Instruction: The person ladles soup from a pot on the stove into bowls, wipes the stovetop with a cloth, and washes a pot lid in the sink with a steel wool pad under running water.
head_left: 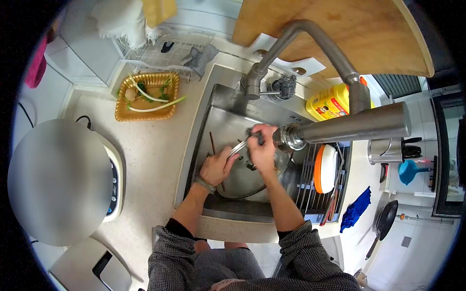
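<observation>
Over the steel sink [228, 104], my left hand [217, 167] is closed around a slender shiny metal utensil [237, 147]; its full shape is hidden by my fingers. My right hand [262, 151] grips a dark steel wool scourer [254, 135] against the utensil's upper end. Blur hides the fingertips there. Below my hands, a dark curved rim [245, 196] crosses the basin, and a thin brown stick [212, 141] leans at the left. The faucet [359, 126] reaches over the sink, its spout head just right of my right hand.
A drying rack [306, 182] at the sink's right holds an orange-and-white bowl [328, 169]. Behind it stands a yellow bottle [327, 103]. Left of the sink sits a gold tray [145, 115] with scallions. Another scourer [284, 87] rests behind the faucet, and a blue cloth [356, 208] lies at right.
</observation>
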Demonstrator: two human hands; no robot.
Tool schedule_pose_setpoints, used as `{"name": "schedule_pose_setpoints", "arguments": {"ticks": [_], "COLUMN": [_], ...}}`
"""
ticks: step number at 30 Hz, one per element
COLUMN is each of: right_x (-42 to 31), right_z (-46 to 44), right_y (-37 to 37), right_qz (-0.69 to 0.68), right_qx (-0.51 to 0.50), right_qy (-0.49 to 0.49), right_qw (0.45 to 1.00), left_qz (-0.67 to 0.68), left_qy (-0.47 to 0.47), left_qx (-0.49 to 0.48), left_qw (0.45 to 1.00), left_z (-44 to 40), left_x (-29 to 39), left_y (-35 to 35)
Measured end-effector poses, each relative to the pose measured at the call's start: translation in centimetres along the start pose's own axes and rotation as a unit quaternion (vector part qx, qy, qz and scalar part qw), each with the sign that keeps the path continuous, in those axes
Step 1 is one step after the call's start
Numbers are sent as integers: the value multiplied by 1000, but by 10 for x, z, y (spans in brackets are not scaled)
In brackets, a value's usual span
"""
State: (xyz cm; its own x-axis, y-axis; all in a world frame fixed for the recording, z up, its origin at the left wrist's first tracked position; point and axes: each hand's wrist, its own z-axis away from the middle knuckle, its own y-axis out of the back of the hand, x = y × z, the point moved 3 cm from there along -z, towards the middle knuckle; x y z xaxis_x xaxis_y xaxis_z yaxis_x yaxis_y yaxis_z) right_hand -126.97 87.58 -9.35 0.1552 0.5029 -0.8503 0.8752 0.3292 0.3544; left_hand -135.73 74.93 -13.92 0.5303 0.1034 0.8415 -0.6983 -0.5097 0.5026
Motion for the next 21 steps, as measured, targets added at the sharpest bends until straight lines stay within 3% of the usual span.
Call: {"name": "schedule_pose_setpoints", "arguments": {"ticks": [1, 2, 3, 4, 5, 6, 7, 9, 11, 12, 14, 15, 16, 18, 19, 21], "right_x": [14, 53, 103, 129, 218, 237, 211, 247, 242, 244, 238, 240, 234, 185, 153, 153], "right_z": [-3, -5, -3, 1, 14, 21, 28, 64, 88, 88, 74, 70, 61, 46, 41, 53], "right_y": [10, 22, 38, 50, 73, 89, 89, 100, 104, 96, 77, 65, 46, 11, -12, -65], "right_qz": [-37, 69, -34, -292, -324, -228, -160, -157, 94, 90, -74, -77, -171, 0, 263, 139], "right_qx": [-5, 4, 59, 115, 107, 152, 239, 195, 200, 197, 221, 221, 219, 133, 41, -91], "right_qy": [-97, -54, -83, -217, -315, -318, -323, -380, -486, -488, -277, -280, -303, -237, -130, -33], "right_qw": [995, 996, 994, 924, 886, 908, 902, 891, 845, 846, 932, 931, 912, 962, 955, 986], "left_qz": [14, 22, 22, 22, 22, 21, 24, 25, 13, 21, 12, 10, -15, -43, -69, -84], "left_qy": [9, 23, 22, 13, 3, 3, 31, 63, 85, 127, 160, 190, 216, 212, 207, 259], "left_qx": [-9, -27, -26, -18, -8, -7, -19, -27, 18, -9, -4, -1, -13, -27, -41, -73], "left_qw": [1000, 999, 999, 1000, 1000, 1000, 999, 997, 996, 992, 987, 982, 976, 976, 975, 959], "left_z": [2, 2, 1, 1, -1, -1, -3, -3, -6, -7, -3, -1, 3, 8, 10, 20], "left_x": [1, -4, -4, -2, 0, -1, -5, -11, -18, -24, -35, -42, -49, -64, -71, -84], "left_y": [-1, -1, 0, 3, 6, 7, 6, 2, 1, -2, -7, -10, -13, -19, -23, -35]}}
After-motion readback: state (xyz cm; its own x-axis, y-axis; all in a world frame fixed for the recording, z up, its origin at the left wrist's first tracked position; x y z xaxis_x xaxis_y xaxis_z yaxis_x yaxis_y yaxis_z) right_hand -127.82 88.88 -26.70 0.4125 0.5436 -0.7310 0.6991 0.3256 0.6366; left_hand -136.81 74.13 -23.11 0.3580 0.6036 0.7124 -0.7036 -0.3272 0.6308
